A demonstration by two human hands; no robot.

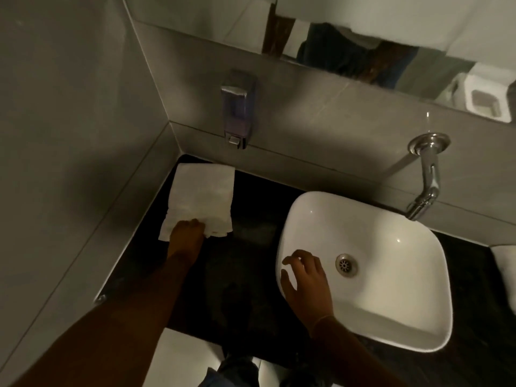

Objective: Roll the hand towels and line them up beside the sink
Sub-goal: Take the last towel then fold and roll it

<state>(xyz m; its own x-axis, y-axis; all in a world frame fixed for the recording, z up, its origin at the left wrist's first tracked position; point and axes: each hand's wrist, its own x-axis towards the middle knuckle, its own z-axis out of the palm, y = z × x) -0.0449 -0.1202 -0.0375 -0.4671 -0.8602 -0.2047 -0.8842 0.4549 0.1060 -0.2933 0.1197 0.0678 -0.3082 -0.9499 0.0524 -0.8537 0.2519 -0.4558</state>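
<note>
A stack of white hand towels [201, 191] lies flat on the black counter [251, 208] in the back left corner, left of the white sink [391, 311]. My left hand [186, 233] grips the near edge of the stack, with the fingers curled into the cloth. Over the sink's left rim hovers my right hand [305, 277], fingers spread and holding nothing. No rolled towel shows on the counter.
A soap dispenser [236, 108] hangs on the back wall above the towels. A chrome tap [425, 180] juts from the wall over the sink. Tiled walls close in at left and back. Something white [505, 269] sits at the right edge.
</note>
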